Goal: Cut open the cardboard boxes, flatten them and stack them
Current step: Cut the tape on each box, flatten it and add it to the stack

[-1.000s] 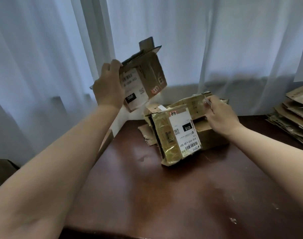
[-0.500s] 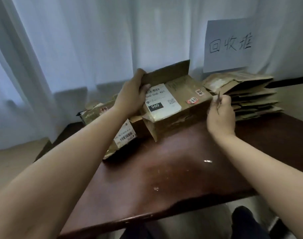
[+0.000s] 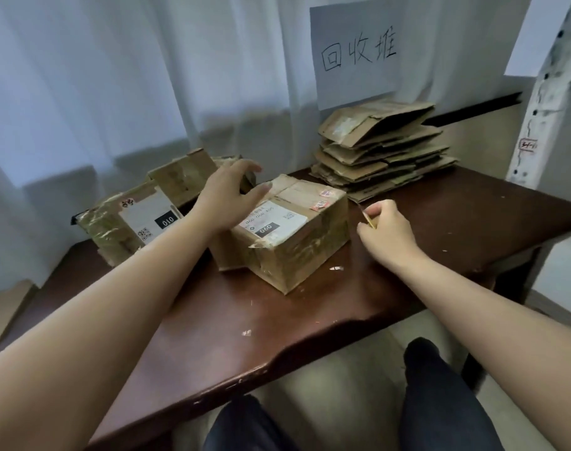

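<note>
Fingers (image 3: pixel 245 170) of left hand (image 3: pixel 227 193) spread over box (image 3: pixel 294 236).

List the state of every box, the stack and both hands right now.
box labelled 060: closed, still taped, sitting on the table.
box labelled 010: not flattened, tilted, behind the left arm.
third box: at the back, flap raised.
flattened stack: piled at the far right under the paper sign.
left hand: open, on the 060 box's far edge.
right hand: closed on a small cutter, beside the 060 box.
</note>
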{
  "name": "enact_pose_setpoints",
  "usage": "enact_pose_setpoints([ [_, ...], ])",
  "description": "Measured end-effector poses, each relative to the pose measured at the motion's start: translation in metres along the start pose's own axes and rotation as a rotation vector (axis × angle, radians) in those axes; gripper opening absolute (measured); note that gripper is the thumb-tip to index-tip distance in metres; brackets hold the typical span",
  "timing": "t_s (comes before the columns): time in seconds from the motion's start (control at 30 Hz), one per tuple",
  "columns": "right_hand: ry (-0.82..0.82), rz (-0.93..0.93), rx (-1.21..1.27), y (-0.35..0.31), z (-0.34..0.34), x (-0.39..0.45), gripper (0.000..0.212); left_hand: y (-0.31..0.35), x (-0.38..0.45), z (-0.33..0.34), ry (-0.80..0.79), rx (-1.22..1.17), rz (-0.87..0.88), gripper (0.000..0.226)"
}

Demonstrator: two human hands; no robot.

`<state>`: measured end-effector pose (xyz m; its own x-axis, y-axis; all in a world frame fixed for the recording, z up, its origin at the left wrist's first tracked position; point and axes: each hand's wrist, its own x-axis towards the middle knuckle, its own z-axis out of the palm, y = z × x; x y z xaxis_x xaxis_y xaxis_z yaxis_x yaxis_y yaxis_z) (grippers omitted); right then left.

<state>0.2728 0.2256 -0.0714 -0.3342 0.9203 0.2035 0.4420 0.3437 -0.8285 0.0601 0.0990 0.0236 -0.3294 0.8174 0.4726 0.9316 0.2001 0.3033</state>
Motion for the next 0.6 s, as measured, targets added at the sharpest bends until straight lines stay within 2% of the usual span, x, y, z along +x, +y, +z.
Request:
enact_pose_setpoints([
  [0.13, -0.008, -0.028, 0.102, 0.008, 0.005, -0.003, 0.014, 0.04, -0.009, 0.017, -0.229, -0.083, 0.096, 0.051],
  [0.27, -0.027, 0.015, 0.192, 0.017, 0.009, -0.008, 0.009, 0.043, -0.007, 0.041, -0.437, 0.013, 0.122, 0.061],
  [0.4, -0.029, 0.064, 0.249, 0.019, 0.01, -0.008, 0.013, 0.035, 0.002, 0.048, -0.494, -0.036, 0.087, 0.053],
  [0.6, -0.035, 0.125, 0.308, 0.013, 0.016, -0.005, 0.014, 0.03, 0.011, 0.054, -0.493, -0.085, 0.059, 0.05],
])
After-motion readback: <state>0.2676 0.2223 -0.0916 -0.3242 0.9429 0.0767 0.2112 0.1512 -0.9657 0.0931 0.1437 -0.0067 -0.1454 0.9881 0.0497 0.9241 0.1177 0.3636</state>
